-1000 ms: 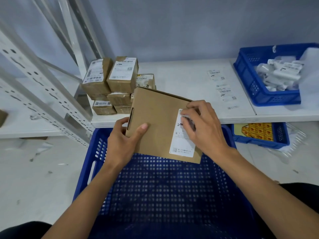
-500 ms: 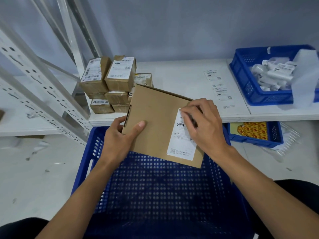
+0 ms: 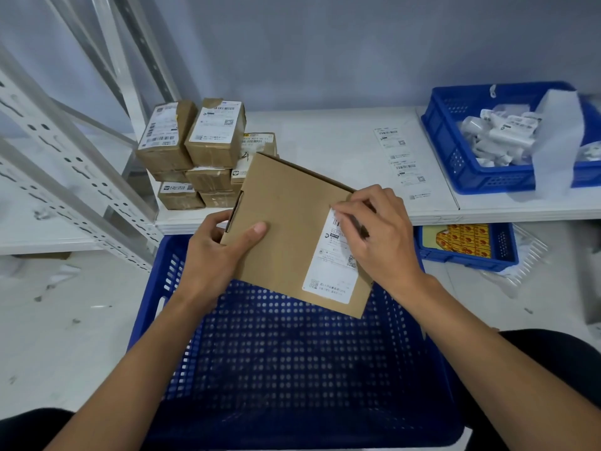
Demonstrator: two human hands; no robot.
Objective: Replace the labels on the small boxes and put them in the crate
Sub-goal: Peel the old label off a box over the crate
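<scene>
A flat brown cardboard box (image 3: 286,229) is held tilted above the far end of the big blue perforated crate (image 3: 292,369). My left hand (image 3: 214,255) grips the box's left edge, thumb on top. A white shipping label (image 3: 331,275) is stuck on the box's right side. My right hand (image 3: 380,236) is curled over the label's upper end, with fingertips pinching at its top edge; that end is hidden under the fingers. Several small labelled boxes (image 3: 195,151) are stacked on the white shelf behind.
A strip of fresh labels (image 3: 400,157) lies on the white shelf (image 3: 325,135). At the right stands a blue bin (image 3: 461,164) of white packets and backing paper. A lower blue bin (image 3: 468,242) holds a yellow sheet. Slanted metal shelf uprights (image 3: 65,177) stand at the left.
Both hands keep hold of the box in nearly the same place. My right fingertips have shifted slightly along the label's top edge.
</scene>
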